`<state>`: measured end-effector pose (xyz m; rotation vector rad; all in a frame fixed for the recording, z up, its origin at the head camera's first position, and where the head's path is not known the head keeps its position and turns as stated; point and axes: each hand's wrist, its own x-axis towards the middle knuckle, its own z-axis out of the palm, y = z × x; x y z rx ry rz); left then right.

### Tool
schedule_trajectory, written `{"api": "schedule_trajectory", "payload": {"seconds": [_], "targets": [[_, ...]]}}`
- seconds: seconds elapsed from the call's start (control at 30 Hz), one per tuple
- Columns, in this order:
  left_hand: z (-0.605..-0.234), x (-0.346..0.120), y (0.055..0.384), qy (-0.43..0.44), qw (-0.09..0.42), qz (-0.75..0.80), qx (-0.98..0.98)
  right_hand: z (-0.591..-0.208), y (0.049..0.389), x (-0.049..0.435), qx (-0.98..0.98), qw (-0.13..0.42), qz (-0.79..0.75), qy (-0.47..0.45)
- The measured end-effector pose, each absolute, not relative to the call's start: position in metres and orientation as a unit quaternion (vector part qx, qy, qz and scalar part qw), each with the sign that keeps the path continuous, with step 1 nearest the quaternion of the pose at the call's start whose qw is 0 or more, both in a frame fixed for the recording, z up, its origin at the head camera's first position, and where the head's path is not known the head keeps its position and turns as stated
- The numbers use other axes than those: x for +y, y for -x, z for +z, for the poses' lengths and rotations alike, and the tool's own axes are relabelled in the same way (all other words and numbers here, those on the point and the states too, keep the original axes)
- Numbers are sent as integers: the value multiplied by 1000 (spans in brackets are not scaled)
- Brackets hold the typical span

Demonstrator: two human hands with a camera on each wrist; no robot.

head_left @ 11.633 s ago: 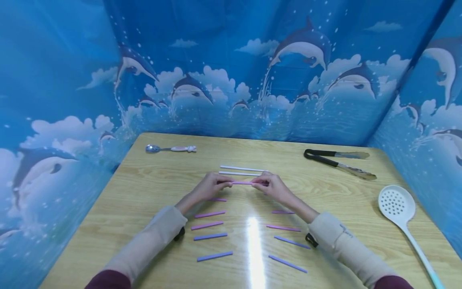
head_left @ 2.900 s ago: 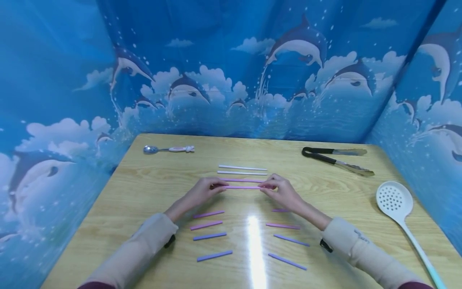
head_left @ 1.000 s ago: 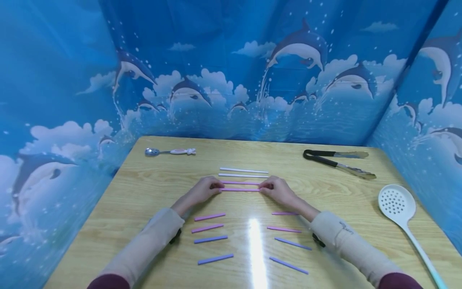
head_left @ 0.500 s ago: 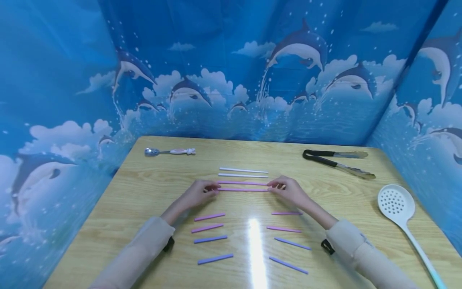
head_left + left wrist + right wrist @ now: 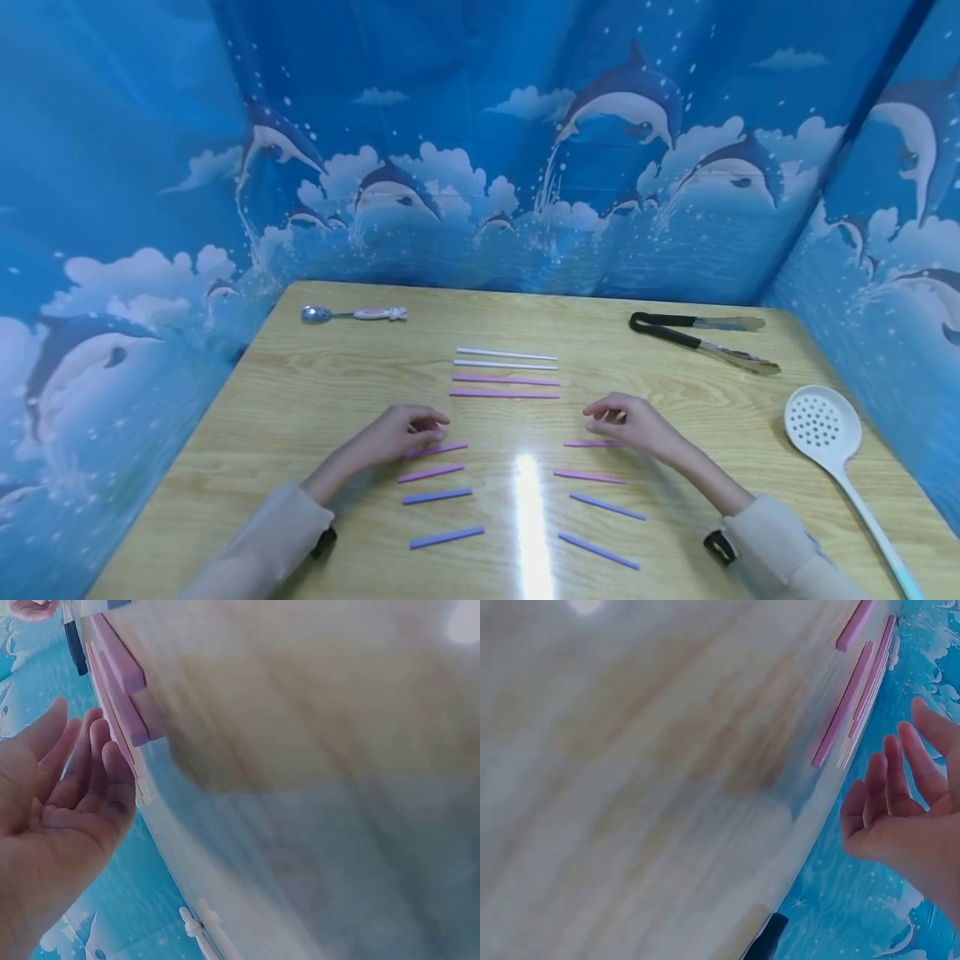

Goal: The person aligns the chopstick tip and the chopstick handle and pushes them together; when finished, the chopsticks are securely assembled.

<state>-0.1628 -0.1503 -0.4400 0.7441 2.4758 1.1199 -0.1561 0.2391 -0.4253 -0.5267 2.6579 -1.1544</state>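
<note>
My left hand hovers over the top short pink-purple stick of the left column, overlapping it in the head view. My right hand is just above the top short stick of the right column. Both hands are empty, fingers loosely bent; both wrist views show the fingers apart. Beyond them, two long pink sticks, a nearer one and a farther one, lie crosswise below two white sticks. More short sticks, pink and blue, lie lower in the two columns.
A spoon with a pale handle lies at the back left. Black-handled tongs rest at the back right, and a white slotted skimmer along the right side. A dolphin-print curtain surrounds the wooden table.
Both hands have let go of the nearer long pink stick, moved apart and come back toward me. Since the oldest frame, two long pink sticks have been laid below the white ones.
</note>
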Motion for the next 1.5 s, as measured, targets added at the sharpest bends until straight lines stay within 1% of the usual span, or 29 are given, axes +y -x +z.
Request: {"api": "schedule_trajectory", "payload": {"seconds": [0.23, 0.43, 0.73, 0.9, 1.1, 1.3, 1.5], "targets": [[-442, -153, 151, -256, 176, 391, 867, -435, 146, 246, 900, 100, -381, 186], [-446, -152, 150, -265, 171, 396, 862, -444, 141, 246, 901, 98, -374, 197], [-449, -152, 152, -279, 165, 380, 867, -445, 141, 245, 903, 85, -359, 222], [-447, -152, 153, -285, 158, 372, 869, -445, 142, 244, 901, 78, -357, 236], [-445, -149, 153, -285, 143, 356, 879, -443, 142, 241, 902, 80, -356, 229], [-438, -139, 153, -277, 135, 355, 883, -439, 143, 229, 905, 76, -357, 220], [-433, -128, 155, -287, 116, 362, 879, -434, 147, 214, 902, 81, -364, 217]]}}
